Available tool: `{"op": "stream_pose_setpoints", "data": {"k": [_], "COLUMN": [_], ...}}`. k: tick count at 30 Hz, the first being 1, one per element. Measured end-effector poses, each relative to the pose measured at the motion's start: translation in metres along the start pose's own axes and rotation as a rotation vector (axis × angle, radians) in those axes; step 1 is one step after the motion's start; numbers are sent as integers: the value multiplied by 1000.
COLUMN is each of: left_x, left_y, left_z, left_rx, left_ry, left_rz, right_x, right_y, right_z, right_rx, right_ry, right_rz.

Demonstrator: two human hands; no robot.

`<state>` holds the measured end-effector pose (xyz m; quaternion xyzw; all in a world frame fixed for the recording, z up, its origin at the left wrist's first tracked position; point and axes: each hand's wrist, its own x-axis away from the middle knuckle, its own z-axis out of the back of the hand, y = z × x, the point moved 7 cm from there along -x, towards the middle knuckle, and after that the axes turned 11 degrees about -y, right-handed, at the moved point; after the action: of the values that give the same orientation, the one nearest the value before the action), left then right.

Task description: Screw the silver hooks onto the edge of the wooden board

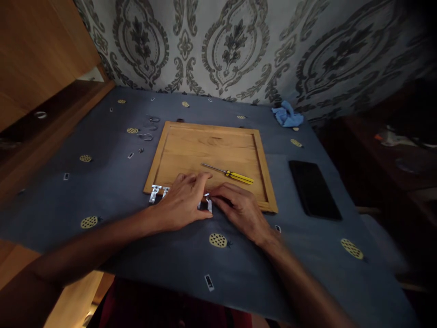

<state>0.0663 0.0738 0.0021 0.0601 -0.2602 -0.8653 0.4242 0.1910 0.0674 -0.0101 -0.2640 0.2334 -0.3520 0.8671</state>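
A wooden panel with a raised frame (pixel 208 150) lies flat on the table. Along its near edge sit silvery metal hinges (pixel 155 193), partly covered by my left hand. My left hand (pixel 182 200) rests over that edge, index finger and thumb spread apart, the thumb beside another metal hinge piece (pixel 205 205). My right hand (pixel 241 209) has its thumb and fingertips pinched together at this piece; whatever lies between them is too small or hidden to name. On the panel, just beyond both hands, is a screwdriver with a yellow and black handle (pixel 239 177).
The table's grey-blue cloth (pixel 102 191) has a pineapple print. Small metal rings (pixel 147 136) and tiny screws (pixel 141 150) lie left of the panel. A black phone or tablet (pixel 314 189) is at the right, a blue rag (pixel 287 115) at the back. Wooden furniture (pixel 44 59) stands left.
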Motion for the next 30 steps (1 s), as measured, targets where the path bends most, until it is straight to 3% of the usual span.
{"op": "stream_pose_setpoints", "data": {"k": [6,10,13,15,19,24,27,30], "left_x": [1,2,1,0,-1,0,0,0], "left_y": [2,3,2,2,1,1,0,-1], "left_z": [0,2,0,-1,-2,-2,-3,-2], "left_rx": [-31,-48,-36,-25,-33,-36,-28,-17], "left_ry": [-15,-14,-38,-49,-71,-74,-63,-57], "left_rz": [12,29,23,14,22,7,2,1], "right_x": [-2,5,15,20,23,29,33,42], "right_y": [-3,1,21,34,59,62,54,38], "right_z": [2,17,37,46,43,47,62,85], "right_rx": [-58,-55,54,309,516,375,143,-123], "right_ry": [37,121,235,266,149,187,349,672], "right_rz": [-24,-57,-152,-233,-313,-329,-346,-372]}}
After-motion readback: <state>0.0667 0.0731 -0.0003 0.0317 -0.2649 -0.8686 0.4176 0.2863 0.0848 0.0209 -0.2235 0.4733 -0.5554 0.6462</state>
